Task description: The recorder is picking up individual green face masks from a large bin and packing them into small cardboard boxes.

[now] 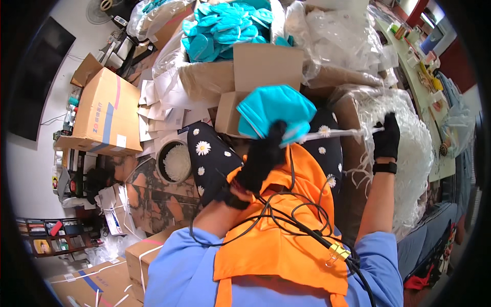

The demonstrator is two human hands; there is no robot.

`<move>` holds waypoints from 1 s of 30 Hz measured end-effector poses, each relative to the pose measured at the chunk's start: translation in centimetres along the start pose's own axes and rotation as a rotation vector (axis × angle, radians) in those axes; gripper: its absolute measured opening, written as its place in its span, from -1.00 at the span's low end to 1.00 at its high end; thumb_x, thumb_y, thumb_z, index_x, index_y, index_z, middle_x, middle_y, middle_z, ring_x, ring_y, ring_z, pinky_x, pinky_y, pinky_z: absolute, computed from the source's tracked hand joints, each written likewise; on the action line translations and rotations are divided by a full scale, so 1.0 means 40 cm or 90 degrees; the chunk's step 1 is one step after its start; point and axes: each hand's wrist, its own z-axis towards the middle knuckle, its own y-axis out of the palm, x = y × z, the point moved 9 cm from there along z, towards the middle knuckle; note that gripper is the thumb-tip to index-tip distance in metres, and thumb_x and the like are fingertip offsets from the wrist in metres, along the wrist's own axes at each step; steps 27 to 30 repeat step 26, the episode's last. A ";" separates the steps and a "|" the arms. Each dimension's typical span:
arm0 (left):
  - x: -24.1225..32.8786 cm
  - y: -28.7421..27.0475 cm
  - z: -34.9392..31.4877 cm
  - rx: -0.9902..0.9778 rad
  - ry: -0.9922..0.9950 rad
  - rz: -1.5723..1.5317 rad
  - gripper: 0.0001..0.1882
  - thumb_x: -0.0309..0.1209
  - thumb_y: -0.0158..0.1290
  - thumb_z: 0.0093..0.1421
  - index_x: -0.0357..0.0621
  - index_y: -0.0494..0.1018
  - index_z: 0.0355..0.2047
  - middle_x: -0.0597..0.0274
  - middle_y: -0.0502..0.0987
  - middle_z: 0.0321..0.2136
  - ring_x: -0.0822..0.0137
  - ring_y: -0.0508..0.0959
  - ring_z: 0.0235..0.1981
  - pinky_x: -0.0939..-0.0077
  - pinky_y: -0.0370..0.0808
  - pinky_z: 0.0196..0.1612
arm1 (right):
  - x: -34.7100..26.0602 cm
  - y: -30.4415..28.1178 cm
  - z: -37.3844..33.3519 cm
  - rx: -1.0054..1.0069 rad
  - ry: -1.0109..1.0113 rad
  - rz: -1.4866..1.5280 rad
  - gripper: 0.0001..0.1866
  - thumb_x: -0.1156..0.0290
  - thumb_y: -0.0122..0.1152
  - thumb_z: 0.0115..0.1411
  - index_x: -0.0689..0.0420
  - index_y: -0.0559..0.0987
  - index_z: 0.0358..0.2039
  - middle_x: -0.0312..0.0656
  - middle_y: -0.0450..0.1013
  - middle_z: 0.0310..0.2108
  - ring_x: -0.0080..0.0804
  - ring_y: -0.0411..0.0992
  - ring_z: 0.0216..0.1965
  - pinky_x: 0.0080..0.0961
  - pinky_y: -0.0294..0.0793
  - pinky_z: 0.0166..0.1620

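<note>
My left hand, in a black glove, grips a teal face mask by its near edge, above my lap. A white elastic strap stretches from the mask's right edge across to my right hand. That hand, also gloved in black, is closed on the strap's far end, above a heap of white straps in a plastic-lined box. Whether the strap is fastened to the mask, I cannot make out. Ahead of me, a lined carton holds a pile of teal masks.
An open small carton stands just beyond the mask in my hand. On the floor at left is a round bin with white contents, beside a larger cardboard box. Black cables loop over my orange apron.
</note>
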 end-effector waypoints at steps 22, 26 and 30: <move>-0.043 -0.009 0.134 -0.119 -0.188 -0.185 -0.70 -0.23 -0.02 0.31 -0.25 0.38 -0.15 0.19 0.49 -0.28 0.39 0.47 -0.28 0.43 0.43 -0.21 | 0.223 0.484 -0.578 -0.655 0.484 0.144 -0.74 0.30 0.06 0.26 0.26 0.53 -0.23 -0.23 0.49 -0.43 -0.51 0.50 -0.41 -0.56 0.51 -0.29; -0.168 0.015 0.113 -0.156 -0.326 -0.282 -0.55 -0.36 -0.02 0.30 -0.16 0.23 0.17 0.15 0.42 -0.02 0.30 0.42 0.00 0.50 0.33 0.07 | 0.166 0.519 -0.542 -0.569 0.301 0.072 -0.68 0.24 0.09 0.26 0.28 0.52 -0.22 -0.19 0.50 -0.39 -0.44 0.50 -0.33 -0.54 0.49 -0.19; -0.168 0.015 0.113 -0.156 -0.326 -0.282 -0.55 -0.36 -0.02 0.30 -0.16 0.23 0.17 0.15 0.42 -0.02 0.30 0.42 0.00 0.50 0.33 0.07 | 0.166 0.519 -0.542 -0.569 0.301 0.072 -0.68 0.24 0.09 0.26 0.28 0.52 -0.22 -0.19 0.50 -0.39 -0.44 0.50 -0.33 -0.54 0.49 -0.19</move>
